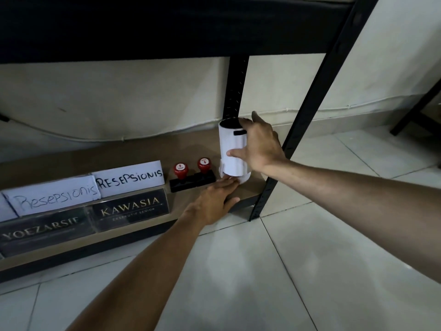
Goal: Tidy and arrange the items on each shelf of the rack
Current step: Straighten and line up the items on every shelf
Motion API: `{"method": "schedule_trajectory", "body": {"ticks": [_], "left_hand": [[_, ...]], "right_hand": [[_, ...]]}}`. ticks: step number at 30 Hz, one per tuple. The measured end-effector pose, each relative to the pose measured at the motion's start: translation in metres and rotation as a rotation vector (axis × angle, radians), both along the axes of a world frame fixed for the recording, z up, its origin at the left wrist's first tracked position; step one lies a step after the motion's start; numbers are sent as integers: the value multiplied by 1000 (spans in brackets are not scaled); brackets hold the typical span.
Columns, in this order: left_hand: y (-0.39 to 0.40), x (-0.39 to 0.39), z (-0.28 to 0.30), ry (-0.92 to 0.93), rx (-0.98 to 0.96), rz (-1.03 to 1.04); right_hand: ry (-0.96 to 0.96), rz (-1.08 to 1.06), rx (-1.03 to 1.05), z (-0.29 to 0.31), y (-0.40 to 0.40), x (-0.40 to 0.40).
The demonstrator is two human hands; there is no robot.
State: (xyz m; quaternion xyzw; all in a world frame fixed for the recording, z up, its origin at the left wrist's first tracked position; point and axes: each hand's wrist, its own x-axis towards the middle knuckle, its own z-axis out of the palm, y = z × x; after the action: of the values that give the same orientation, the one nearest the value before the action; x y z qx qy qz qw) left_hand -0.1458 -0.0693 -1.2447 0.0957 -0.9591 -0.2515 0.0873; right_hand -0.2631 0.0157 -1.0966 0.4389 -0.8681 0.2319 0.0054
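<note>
On the bottom shelf [133,149]: white cup [232,149] stands near the right post.
Your right hand [261,144]: wrapped around the cup.
Your left hand [214,201]: flat, fingers straight, touching the cup's base.
Beside cup: two red-knobbed stamps [192,175].

Right hand [260,145] wrapped round white cylinder [232,149] upright at right end of bottom shelf [133,151]; left hand [216,199] flat, fingertips touching its base; two red-knobbed stamps [192,175] just left; name plates [130,209] further left.
</note>
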Motion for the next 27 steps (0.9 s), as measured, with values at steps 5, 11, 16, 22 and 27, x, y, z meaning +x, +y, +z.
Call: {"method": "schedule_trajectory", "body": {"ticks": [5, 11, 16, 22, 27], "left_hand": [[1, -1, 0, -7, 32, -1], [3, 4, 2, 41, 16, -14], [0, 1, 3, 51, 21, -20], [-1, 0, 4, 20, 35, -17], [1, 1, 6, -1, 18, -14]], "right_hand": [[-127, -7, 240, 45, -28, -9], [-370, -92, 483, 63, -60, -25], [-370, -90, 504, 63, -66, -30], [-334, -84, 495, 66, -56, -16], [-297, -101, 458, 62, -42, -7]]}}
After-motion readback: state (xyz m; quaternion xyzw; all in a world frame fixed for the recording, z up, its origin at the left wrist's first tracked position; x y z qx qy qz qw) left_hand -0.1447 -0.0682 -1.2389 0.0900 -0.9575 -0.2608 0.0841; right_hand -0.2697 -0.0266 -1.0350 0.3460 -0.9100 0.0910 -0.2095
